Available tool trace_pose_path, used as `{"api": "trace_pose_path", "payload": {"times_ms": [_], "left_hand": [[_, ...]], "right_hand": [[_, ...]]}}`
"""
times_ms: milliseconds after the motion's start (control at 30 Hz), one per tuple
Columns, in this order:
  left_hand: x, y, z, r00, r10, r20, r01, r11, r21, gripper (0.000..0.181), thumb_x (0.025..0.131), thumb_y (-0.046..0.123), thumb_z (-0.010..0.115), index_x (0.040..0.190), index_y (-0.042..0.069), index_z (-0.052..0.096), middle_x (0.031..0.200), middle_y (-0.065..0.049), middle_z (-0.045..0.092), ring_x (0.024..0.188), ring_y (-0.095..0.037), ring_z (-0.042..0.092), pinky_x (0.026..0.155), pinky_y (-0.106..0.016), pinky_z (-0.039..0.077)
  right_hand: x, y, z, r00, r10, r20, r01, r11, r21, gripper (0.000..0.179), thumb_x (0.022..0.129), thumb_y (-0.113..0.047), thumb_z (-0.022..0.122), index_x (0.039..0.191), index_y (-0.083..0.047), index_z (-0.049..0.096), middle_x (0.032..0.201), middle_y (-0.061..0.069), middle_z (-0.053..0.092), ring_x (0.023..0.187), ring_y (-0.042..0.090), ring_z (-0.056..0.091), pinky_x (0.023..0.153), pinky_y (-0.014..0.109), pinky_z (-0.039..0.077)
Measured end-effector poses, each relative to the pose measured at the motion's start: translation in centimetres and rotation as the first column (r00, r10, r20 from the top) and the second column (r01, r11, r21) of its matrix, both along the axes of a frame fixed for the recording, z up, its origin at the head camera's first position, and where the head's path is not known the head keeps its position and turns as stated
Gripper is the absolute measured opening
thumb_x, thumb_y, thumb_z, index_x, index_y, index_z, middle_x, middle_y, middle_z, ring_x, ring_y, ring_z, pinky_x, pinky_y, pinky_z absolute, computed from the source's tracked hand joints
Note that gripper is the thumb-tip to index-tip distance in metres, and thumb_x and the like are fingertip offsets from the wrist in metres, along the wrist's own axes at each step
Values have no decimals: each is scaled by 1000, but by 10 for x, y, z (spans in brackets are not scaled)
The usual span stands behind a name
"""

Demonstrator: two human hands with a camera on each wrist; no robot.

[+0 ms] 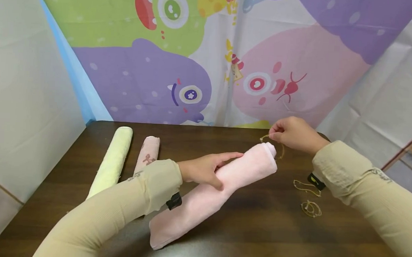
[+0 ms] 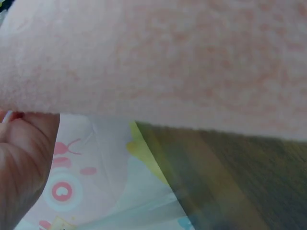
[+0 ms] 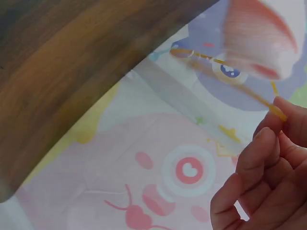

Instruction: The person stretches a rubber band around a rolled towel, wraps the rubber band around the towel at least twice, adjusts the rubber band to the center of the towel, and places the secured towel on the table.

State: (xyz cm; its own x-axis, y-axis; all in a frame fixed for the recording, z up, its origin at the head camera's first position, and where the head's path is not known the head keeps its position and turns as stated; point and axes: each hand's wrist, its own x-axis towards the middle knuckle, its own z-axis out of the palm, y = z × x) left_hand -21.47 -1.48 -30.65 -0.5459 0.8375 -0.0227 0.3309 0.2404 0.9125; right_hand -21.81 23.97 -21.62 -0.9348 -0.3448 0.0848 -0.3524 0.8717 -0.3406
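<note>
My left hand (image 1: 204, 168) grips the pink towel roll (image 1: 196, 209) near its middle, thumb on one side and fingers on the other, the roll slanting over the dark table (image 1: 263, 230); I judge it light, soft and easily squashed, so that middle hold suits it. My right hand (image 1: 296, 134) pinches a thin yellowish band (image 3: 230, 82) beside the roll's far end, and my right wrist view shows its long loop, where the head view gives only short stretches.
</note>
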Motion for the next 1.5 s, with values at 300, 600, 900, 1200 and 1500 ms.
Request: {"api": "trace_pose_path", "payload": {"times_ms": [300, 600, 900, 1200, 1500], "left_hand": [[-3, 9, -1, 994, 74, -78, -77, 996, -47, 93, 67, -11, 66, 149, 9, 30, 142, -15, 43, 111, -19, 47, 89, -25, 42], [-4, 13, -2, 968, 139, -211, -141, 990, 2, 87, 74, -8, 65, 150, 4, 26, 152, -14, 31, 131, -22, 37, 103, -30, 35], [-5, 10, -3, 927, 347, -145, -325, 933, 157, 88, 74, -13, 63, 151, 6, 26, 149, -17, 35, 128, -28, 40, 104, -40, 36], [-8, -3, -5, 933, 337, -130, -287, 911, 297, 86, 74, -14, 61, 150, 2, 24, 150, -19, 33, 129, -29, 39, 104, -38, 36], [-4, -6, -1, 961, 260, -91, -209, 903, 375, 83, 76, -18, 59, 150, 1, 24, 148, -21, 34, 119, -26, 45, 93, -30, 45]], "right_hand": [[-2, -19, 6, 1000, 2, 18, -4, 993, 114, 11, 87, -12, 62, 83, -7, 70, 69, -4, 60, 68, 18, 50, 59, 32, 39], [4, -40, 7, 1000, 18, -25, -14, 985, 174, 8, 86, -10, 62, 86, -11, 70, 76, 1, 64, 71, 22, 56, 61, 40, 46], [2, -42, 0, 993, 66, -102, -59, 996, 70, 5, 88, -11, 66, 87, -6, 66, 68, 1, 55, 66, 21, 50, 61, 36, 40], [-5, -23, -5, 985, 100, -138, -110, 992, -65, 15, 82, -21, 75, 82, -9, 66, 66, -5, 58, 68, 16, 50, 72, 38, 34], [-3, -10, -27, 998, 41, 43, -21, 923, -384, 22, 80, -8, 76, 86, 3, 58, 75, 1, 58, 70, 10, 50, 60, 23, 41]]}}
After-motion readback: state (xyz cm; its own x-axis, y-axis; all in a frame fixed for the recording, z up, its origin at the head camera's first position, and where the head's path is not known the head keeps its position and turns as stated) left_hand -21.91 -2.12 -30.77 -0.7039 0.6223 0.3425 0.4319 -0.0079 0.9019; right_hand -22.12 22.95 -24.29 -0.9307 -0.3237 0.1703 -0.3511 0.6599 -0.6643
